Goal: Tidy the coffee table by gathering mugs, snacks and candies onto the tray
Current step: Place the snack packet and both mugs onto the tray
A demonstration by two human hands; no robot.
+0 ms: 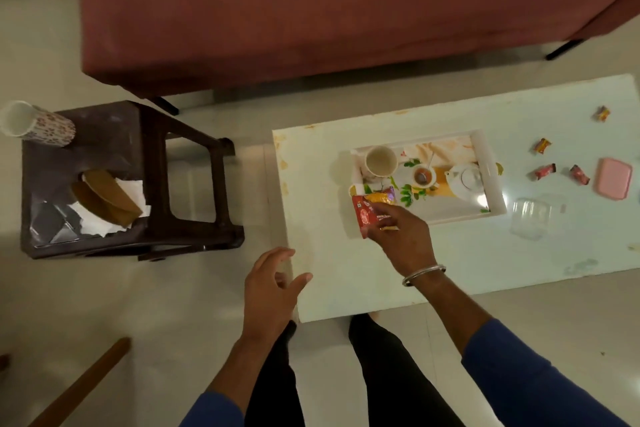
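A red, crinkled foil snack packet [367, 216] with a yellow-and-purple top is held at the near left corner of the white rectangular tray with a printed tea scene [495, 191]. It is pinched by the right hand [403, 236], whose fingers are curled over the packet's lower edge; the packet overlaps the tray's rim and appears not yet fully laid inside. A silver bangle [423, 274] is worn on that wrist.

On the tray, a cream paper cup [381, 160] stands upright in the far left corner. The teapot and teacup beside it seem to be part of the printed picture, though this cannot be told for certain.

The step in hand is judged to be the placing of the snack onto the tray. The packet has to be carried a little further in, clear of the cup, and then released flat.

Four small wrapped candies [542, 146] are left scattered on the white glossy coffee table [346, 281], well to the right of the tray, near a pink rectangular lid [613, 183] and a clear plastic container [531, 217]. These are to be gathered next.

The left hand [272, 291] hovers at the table's near left edge, its fingers apart and relaxed, holding nothing. A floral paper cup [38, 124] stands on a dark brown plastic stool [194, 184] to the left, well apart from the table.
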